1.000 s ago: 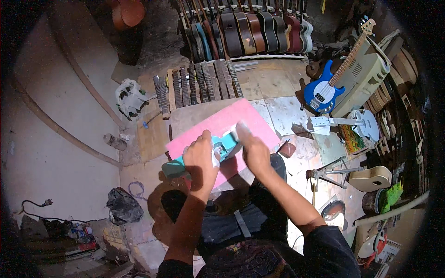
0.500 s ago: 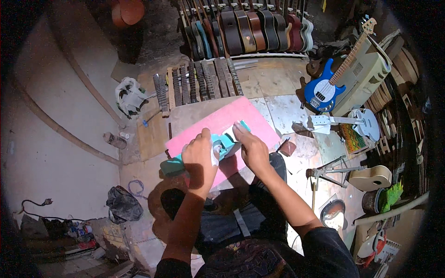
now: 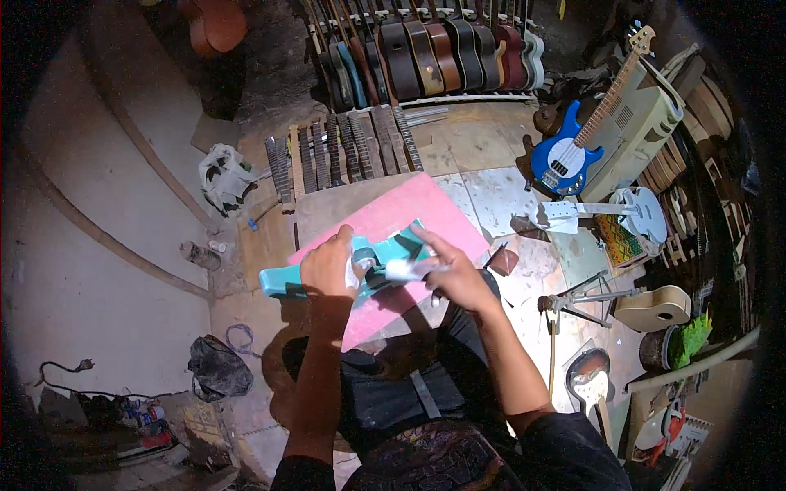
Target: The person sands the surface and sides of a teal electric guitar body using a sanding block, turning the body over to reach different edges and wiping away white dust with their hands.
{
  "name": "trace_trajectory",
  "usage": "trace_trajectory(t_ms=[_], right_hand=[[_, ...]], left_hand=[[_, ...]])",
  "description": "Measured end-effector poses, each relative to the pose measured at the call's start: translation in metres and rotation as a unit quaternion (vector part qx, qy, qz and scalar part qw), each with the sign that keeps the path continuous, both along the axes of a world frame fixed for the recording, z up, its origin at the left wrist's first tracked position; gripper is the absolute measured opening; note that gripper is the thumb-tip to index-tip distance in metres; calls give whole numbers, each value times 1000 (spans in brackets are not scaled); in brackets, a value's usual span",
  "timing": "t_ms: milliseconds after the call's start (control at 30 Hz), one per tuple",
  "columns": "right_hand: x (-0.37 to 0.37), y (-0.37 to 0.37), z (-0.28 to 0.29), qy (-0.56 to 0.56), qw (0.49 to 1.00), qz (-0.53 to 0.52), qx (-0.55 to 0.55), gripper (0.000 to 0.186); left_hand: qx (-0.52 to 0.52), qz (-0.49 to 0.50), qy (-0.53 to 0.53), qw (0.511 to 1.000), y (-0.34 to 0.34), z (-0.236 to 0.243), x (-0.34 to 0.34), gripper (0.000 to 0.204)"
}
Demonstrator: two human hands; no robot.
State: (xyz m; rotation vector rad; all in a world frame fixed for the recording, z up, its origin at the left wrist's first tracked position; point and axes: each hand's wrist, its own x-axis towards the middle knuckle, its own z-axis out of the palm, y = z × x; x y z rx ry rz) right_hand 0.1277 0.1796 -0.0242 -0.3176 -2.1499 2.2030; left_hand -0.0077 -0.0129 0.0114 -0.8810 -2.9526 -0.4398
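A teal guitar body (image 3: 282, 281), with a curved horn at its right end, is tilted over a pink board (image 3: 438, 204) in front of me. My left hand (image 3: 327, 263) is closed round its middle, and a bit of white material shows beside the fingers. Closed at the right of the guitar body, my right hand (image 3: 460, 282) has a white piece (image 3: 403, 269) in its fingers, its index finger pointing outward. Motion smears that piece, so I cannot tell whether it is cloth or paper. My left hand hides part of the guitar body.
Beyond the board lie several guitar necks (image 3: 336, 151), with a rack of guitars (image 3: 442, 61) behind. A blue bass guitar (image 3: 569, 151) leans at the right, above a pale guitar (image 3: 643, 214) and a metal stand (image 3: 594, 299). A black bag (image 3: 219, 364) lies at the left.
The guitar body has turned and shifted left, showing more of its left end. My right hand has drawn back from the horn, toward me, with the white piece. My left hand has moved slightly left.
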Motion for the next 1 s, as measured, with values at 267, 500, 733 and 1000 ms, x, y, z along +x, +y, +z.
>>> trace_trajectory(t_ms=[267, 500, 733, 1000], right_hand=[[-3, -44, -27, -45, 904, 23, 424, 101], [6, -28, -32, -56, 951, 229, -202, 60], [37, -58, -34, 2, 992, 72, -100, 50], [19, -94, -15, 93, 989, -61, 94, 70]], left_hand=[[5, -30, 4, 1000, -2, -3, 6, 49], [-12, -64, -3, 998, -17, 10, 3, 43], [-22, -27, 2, 999, -38, 6, -20, 43], [-5, -18, -21, 1000, -63, -15, -36, 48]])
